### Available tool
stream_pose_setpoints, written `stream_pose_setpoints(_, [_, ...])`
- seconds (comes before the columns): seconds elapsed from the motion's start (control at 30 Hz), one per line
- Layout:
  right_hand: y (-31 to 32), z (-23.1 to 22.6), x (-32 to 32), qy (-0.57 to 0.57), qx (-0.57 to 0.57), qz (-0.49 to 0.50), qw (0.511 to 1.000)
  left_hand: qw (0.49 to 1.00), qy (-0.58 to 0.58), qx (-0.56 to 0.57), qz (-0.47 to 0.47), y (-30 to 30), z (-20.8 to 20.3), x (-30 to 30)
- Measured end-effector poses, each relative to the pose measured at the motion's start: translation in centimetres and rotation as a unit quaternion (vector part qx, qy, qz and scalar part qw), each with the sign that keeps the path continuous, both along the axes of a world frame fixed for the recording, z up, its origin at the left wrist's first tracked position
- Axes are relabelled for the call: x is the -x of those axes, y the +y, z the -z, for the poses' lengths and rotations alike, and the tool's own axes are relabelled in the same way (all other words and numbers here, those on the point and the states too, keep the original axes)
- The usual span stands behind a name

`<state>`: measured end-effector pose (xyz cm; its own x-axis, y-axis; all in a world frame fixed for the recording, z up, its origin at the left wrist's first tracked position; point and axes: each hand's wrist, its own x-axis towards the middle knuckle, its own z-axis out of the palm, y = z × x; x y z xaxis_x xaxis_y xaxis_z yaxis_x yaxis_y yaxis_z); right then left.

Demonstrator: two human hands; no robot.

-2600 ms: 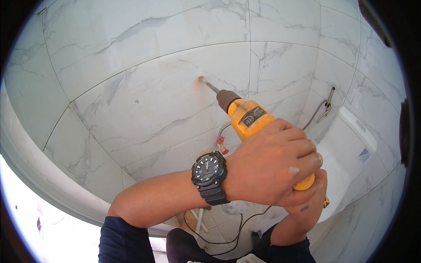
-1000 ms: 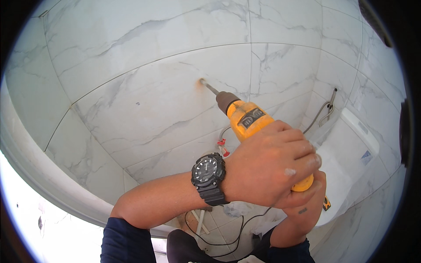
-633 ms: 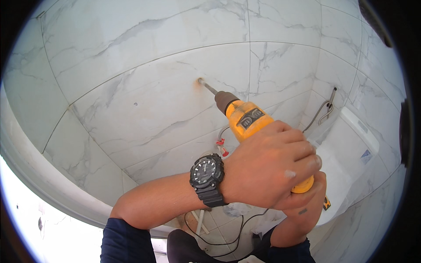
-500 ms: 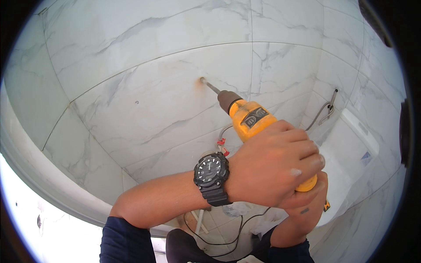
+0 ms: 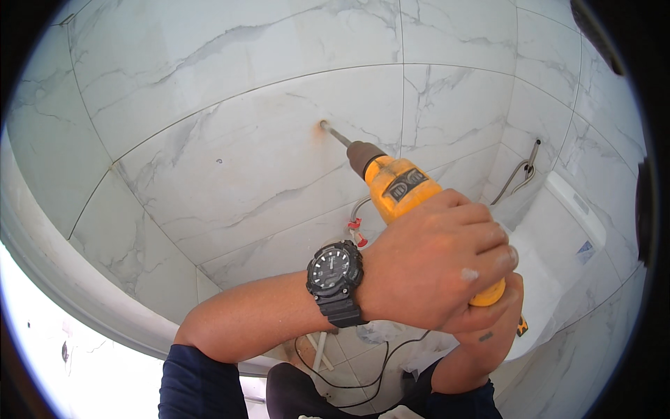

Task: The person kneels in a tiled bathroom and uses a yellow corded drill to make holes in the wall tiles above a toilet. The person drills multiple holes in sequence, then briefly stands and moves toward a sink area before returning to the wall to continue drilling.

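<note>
A yellow-and-black power drill [image 5: 398, 187] points up and leftward at the marble-look tiled wall [image 5: 265, 157]. Its long bit [image 5: 338, 133] meets the wall at a hole ringed with orange-brown dust. My left hand [image 5: 436, 269], with a black watch [image 5: 333, 269] at the wrist, is closed over the back of the drill body. Behind and below it, my right hand [image 5: 509, 304] is at the drill's rear handle; its fingers are mostly hidden by my left hand. A small mark [image 5: 219, 161] shows on the tile left of the bit.
A white toilet [image 5: 558, 237] stands at right, with a flexible hose [image 5: 520, 167] on the wall beside it. Below the drill is a red-handled valve [image 5: 356, 225]. A black cable [image 5: 380, 370] and white pipe pieces [image 5: 320, 351] lie on the floor.
Almost nothing differs. The bit stays at the same hole and both hands keep their hold; the view has shifted very slightly.
</note>
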<state>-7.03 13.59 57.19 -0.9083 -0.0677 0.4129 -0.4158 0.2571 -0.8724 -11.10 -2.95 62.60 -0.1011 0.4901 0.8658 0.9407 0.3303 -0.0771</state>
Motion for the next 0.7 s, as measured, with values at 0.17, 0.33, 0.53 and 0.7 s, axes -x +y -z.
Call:
stream_pose_setpoints(0.17, [-0.35, 0.06, -0.24, -0.013, 0.014, 0.025, 0.999, 1.000, -0.002, -0.005, -0.001, 0.06, -0.03, 0.02])
stream_pose_setpoints(0.33, [-0.19, -0.17, -0.03, 0.005, 0.019, -0.012, 1.000, 1.000, -0.003, -0.003, -0.001, 0.00, -0.08, 0.00])
stream_pose_setpoints(0.53, [-0.33, -0.05, 0.02, 0.003, 0.006, 0.004, 1.000, 1.000, -0.008, -0.005, 0.001, 0.05, -0.08, 0.11])
stream_pose_setpoints(0.7, [-0.30, 0.16, -0.04, -0.018, 0.033, 0.006, 0.999, 1.000, -0.004, -0.008, 0.004, 0.09, -0.04, 0.19])
